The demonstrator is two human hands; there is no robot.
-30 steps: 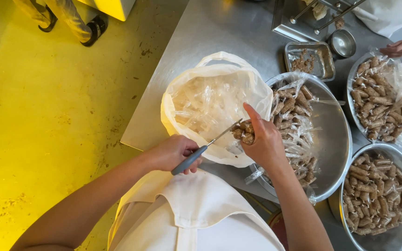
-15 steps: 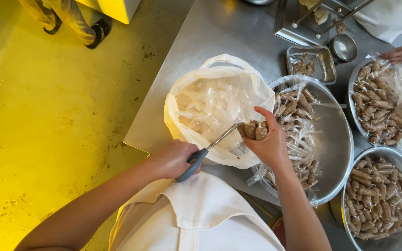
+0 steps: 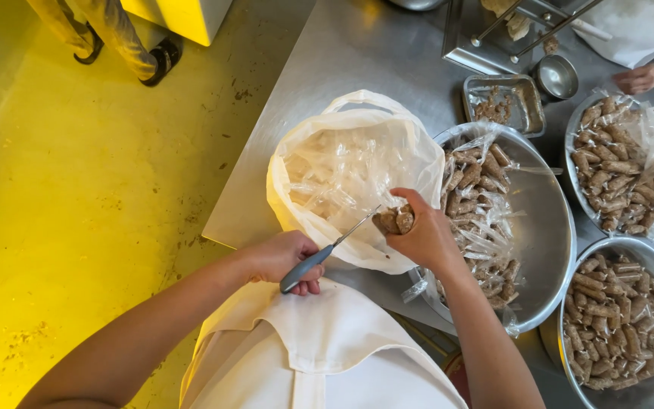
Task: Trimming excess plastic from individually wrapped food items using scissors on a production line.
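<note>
Gripping sausages (image 3: 395,220), right hand (image 3: 427,238) meets left hand's (image 3: 281,257) knife (image 3: 325,252).

small steel tray (image 3: 527,106), yellow floor (image 3: 77,197)

I see a bench (image 3: 342,68) of brushed steel, dull grey with a soft sheen and faint scuffs. The white bag (image 3: 357,170) on it is thin crinkled plastic, translucent and glossy where it folds. My left hand (image 3: 281,257) grips a knife (image 3: 319,256) with a matt grey plastic handle and a slim bright metal blade. My right hand (image 3: 425,238) holds brown sausages (image 3: 395,220), rough and matt. The big bowl (image 3: 546,227) is polished metal, lined with clear shiny film wrappers (image 3: 486,235). The small tray (image 3: 505,106) looks like dull steel. My apron (image 3: 319,356) is plain white cloth, matt. The floor (image 3: 77,189) is yellow, painted, stained and slightly glossy.
</note>
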